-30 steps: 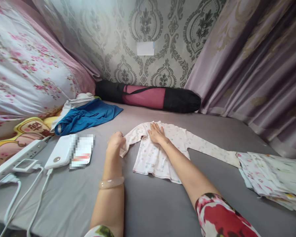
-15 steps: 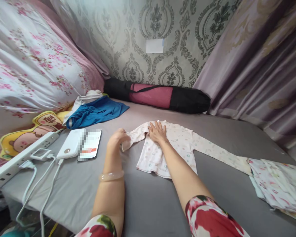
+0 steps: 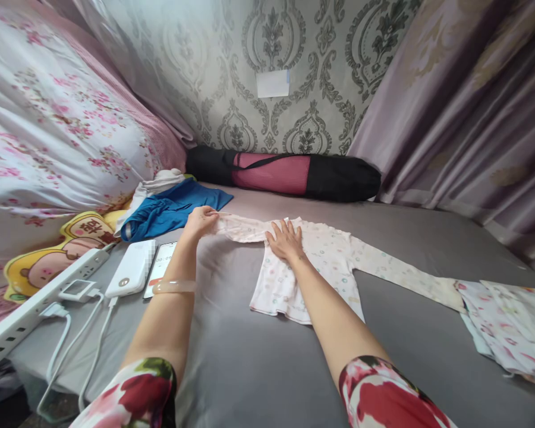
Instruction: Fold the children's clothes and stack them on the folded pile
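Note:
A small white long-sleeved shirt [image 3: 325,261] with a tiny print lies spread on the grey bed sheet [image 3: 241,362]. Closed on the cuff of its left-side sleeve, my left hand [image 3: 201,221] holds that sleeve stretched out sideways. My right hand [image 3: 287,241] rests flat on the shirt near the collar, fingers spread. The other sleeve reaches to the right, its cuff touching a stack of folded printed clothes [image 3: 508,327].
Left of my arm lie a phone [image 3: 160,267], a white power bank [image 3: 131,267] and a power strip [image 3: 44,303] with cables. Behind them are a blue garment [image 3: 169,208] and a yellow cartoon cushion [image 3: 49,261]. A black and pink rolled bag [image 3: 271,172] lies along the wall.
My left hand has moved away from me and slightly left, drawing the sleeve from a downward bend to nearly straight. My right hand stays pressed on the shirt. The view has shifted a little.

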{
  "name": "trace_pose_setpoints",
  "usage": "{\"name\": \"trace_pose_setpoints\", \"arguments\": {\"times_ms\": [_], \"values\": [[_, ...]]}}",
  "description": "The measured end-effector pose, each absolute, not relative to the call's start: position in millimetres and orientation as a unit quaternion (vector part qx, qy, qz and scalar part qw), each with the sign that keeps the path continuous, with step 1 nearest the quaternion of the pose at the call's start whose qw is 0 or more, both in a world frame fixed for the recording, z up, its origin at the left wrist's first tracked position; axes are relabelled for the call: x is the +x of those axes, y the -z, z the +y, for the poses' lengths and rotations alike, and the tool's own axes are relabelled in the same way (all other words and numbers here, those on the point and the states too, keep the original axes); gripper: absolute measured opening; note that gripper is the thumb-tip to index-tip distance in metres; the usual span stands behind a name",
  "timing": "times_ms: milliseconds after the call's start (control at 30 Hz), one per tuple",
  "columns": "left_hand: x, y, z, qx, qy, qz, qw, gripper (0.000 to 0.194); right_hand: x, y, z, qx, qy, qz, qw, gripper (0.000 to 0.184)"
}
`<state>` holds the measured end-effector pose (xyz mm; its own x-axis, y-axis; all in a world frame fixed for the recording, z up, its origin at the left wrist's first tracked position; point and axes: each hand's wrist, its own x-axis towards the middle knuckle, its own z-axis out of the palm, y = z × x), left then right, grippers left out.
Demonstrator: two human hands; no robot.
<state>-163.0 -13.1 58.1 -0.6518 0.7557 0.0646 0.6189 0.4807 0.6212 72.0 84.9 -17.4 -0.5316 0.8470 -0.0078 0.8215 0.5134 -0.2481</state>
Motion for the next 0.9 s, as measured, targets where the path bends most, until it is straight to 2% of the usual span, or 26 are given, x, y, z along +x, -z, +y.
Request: {"name": "trace_pose_setpoints", "arguments": {"times_ms": [167, 367, 600, 733, 900], "values": [[-184, -32, 0, 0.443, -0.218, 0.868, 0.058, 0.033, 74, 14, 83, -0.478, -0.122, -0.868, 0.055, 0.075], [-187, -4, 1, 0.448, -0.103, 0.887, 0.048, 0.033, 73, 14, 83, -0.482, -0.119, -0.867, 0.049, 0.076], [-168, -7, -3, 0.448, -0.031, 0.894, 0.001, 0.034, 67, 22, 87, -0.497, -0.098, -0.86, 0.063, 0.056], [-165, -6, -5, 0.449, -0.027, 0.893, -0.013, 0.032, 66, 25, 88, -0.501, -0.09, -0.857, 0.077, 0.055], [-155, 8, -9, 0.4, -0.105, 0.906, -0.085, 0.033, 63, 16, 97, -0.486, -0.061, -0.866, 0.098, 0.047]]}}
